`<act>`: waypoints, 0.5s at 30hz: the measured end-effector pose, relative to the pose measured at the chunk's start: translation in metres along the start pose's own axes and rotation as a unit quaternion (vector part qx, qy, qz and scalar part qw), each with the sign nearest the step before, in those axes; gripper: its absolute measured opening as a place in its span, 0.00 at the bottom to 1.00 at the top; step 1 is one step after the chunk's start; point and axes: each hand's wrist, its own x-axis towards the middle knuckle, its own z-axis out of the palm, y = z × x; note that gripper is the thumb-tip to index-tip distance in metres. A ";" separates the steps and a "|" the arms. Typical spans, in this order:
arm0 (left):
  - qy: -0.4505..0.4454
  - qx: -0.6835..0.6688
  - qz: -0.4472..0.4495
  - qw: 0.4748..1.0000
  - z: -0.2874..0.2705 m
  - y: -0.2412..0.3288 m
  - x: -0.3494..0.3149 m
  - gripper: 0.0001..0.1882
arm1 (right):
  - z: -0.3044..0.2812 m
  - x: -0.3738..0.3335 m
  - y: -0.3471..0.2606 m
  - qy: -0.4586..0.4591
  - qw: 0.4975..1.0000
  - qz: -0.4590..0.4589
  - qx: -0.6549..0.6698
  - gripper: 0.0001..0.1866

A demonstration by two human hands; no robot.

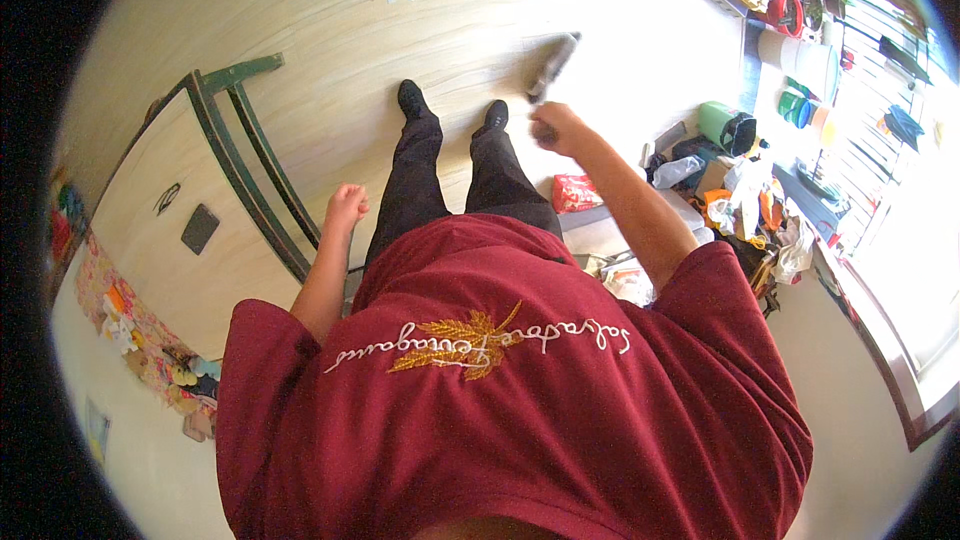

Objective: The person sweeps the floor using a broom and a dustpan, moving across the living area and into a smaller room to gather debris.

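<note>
My right hand (562,130) is held out ahead to the right, its fingers closed round a dark, rounded handle end (543,132). Just beyond it, over the floor, is a long grey head (553,68), like that of a mop or broom, slightly blurred. Whether handle and head join is hidden, as I look down along them. My left hand (347,206) hangs at my left side, fingers curled in, with nothing seen in them. It is beside a low table (150,270) with a green frame and pale top.
On the table lie a dark phone (200,228) and a small black looped item (168,198). To the right are a red package (576,193), a green bin (727,128) and a heap of bags and clutter (745,205) under a barred window. My feet stand on the pale floor (310,30).
</note>
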 end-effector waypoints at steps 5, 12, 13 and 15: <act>0.012 -0.001 -0.037 0.999 -0.010 -0.015 -0.010 0.11 | 0.007 0.113 -0.068 -0.112 0.988 0.102 -0.014 0.03; -0.032 -0.034 0.010 0.999 -0.008 0.008 -0.001 0.09 | -0.028 0.096 -0.124 0.139 0.606 0.496 0.605 0.30; -0.037 -0.032 0.013 0.999 -0.008 0.019 -0.001 0.09 | -0.031 0.081 -0.130 0.135 0.617 0.506 0.588 0.32; -0.042 -0.037 0.021 0.998 -0.010 0.025 0.009 0.10 | -0.030 0.058 -0.145 0.131 0.620 0.520 0.572 0.33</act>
